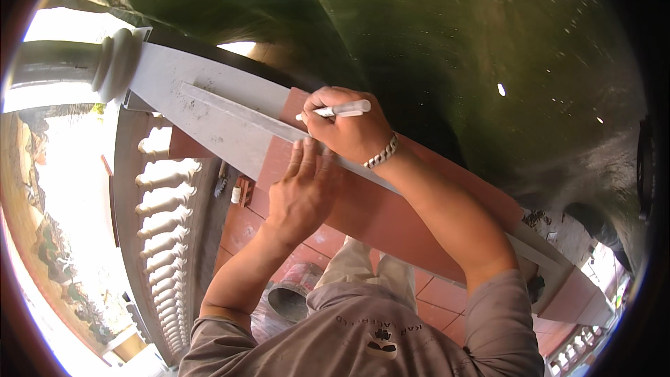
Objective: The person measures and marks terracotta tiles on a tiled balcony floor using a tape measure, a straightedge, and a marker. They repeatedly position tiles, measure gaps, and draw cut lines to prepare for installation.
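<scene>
A white marker pen (352, 108) is gripped in my right hand (349, 126), its tip low over a long grey straight strip (241, 112). My left hand (301, 185) lies with its fingers stretched out, the fingertips pressing on the near edge of that strip. The strip runs slantwise along a grey ledge (209, 122) and across a reddish-brown tile (384, 206) lying on the ledge. My hands are close together near the left end of this tile. The pen's tip is partly hidden by my right fingers.
A row of pale balusters (164, 199) stands to the left, with a rounded column (105, 66) at the ledge's far-left end. Below the ledge, a bucket (293, 293) stands on the red tiled floor (447, 297) beside my legs. A dark greenish surface (419, 35) spreads beyond the ledge.
</scene>
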`<state>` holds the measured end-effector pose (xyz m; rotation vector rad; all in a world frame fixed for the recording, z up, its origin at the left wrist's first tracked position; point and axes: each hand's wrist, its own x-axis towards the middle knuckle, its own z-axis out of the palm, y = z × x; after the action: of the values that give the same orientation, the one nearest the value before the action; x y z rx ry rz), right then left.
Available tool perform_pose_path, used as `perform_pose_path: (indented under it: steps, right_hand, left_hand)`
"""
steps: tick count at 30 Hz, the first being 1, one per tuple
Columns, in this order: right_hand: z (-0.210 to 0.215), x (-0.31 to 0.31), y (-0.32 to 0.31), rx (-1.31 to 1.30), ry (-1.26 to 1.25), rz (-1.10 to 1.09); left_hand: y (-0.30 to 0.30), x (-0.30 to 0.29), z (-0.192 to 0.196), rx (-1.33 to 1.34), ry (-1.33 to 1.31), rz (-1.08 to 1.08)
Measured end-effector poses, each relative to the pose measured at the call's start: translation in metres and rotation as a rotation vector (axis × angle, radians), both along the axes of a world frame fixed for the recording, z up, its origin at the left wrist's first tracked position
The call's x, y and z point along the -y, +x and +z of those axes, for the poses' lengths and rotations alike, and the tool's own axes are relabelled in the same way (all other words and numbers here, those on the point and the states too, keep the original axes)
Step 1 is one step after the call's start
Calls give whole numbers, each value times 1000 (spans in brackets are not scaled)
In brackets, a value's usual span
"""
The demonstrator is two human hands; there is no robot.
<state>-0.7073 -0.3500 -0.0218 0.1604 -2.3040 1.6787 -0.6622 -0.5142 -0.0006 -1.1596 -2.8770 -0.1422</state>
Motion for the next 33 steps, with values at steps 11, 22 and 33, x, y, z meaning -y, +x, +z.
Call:
perform_pose_path:
  steps: [11, 22, 33]
  right_hand:
    - [4, 2, -13, 38, 241, 148]
    - [37, -107, 103, 205, 308, 197]
    - [58, -198, 227, 403, 338, 66]
  left_hand:
    - [-1, 1, -1, 41, -5, 22]
    - [-1, 0, 0, 53, -3, -9]
    - [-3, 1, 6, 137, -16, -35]
